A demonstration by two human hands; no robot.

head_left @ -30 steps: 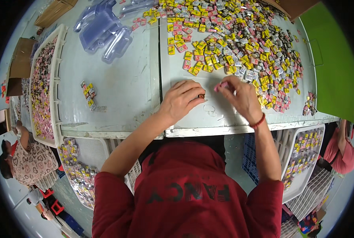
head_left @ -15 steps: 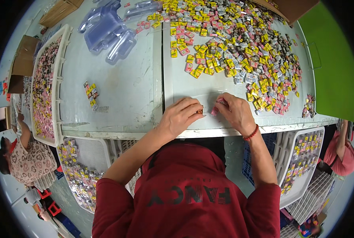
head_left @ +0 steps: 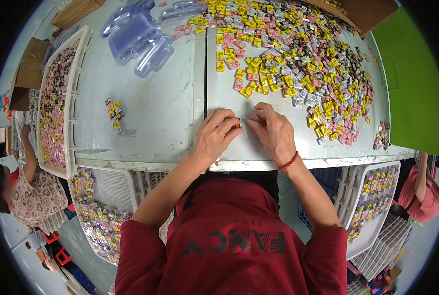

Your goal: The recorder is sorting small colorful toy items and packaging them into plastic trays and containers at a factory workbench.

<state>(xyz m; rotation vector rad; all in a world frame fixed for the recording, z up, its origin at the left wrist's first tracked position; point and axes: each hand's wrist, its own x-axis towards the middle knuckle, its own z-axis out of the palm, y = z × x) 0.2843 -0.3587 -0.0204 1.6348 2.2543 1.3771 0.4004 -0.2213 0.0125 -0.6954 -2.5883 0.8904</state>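
1. A broad pile of small packets [head_left: 283,59], yellow, pink, silver and black, spreads over the far right of a pale bench [head_left: 150,123], its near edge lying beyond the hands with a strip of bare surface between.
2. Clear moulded plastic pieces [head_left: 136,39] lie at the far left, near a few stray packets; a short block of packets [head_left: 114,116] rests on the bench left of the hands.
3. A white basket [head_left: 74,118] of packets lines the left side, while a green panel [head_left: 413,88] and an open cardboard box [head_left: 377,15] bound the right.
4. Below bench level, packet-laden trays flank the worker: a left tray [head_left: 112,184] and a right tray [head_left: 363,246]. Other people are visible at both edges of the scene.
5. At centre, near the bench's front edge, the left hand [head_left: 215,135] is curled nearly closed, a dark packet [head_left: 237,126] with orange marking gripped at its thumb and fingertips.
6. Just beside it, the right hand [head_left: 274,135], a red bracelet [head_left: 288,161] at its wrist, pinches a pink packet [head_left: 254,118] between thumb and forefinger, partly hidden by them. The two held packets face each other, a small gap apart.
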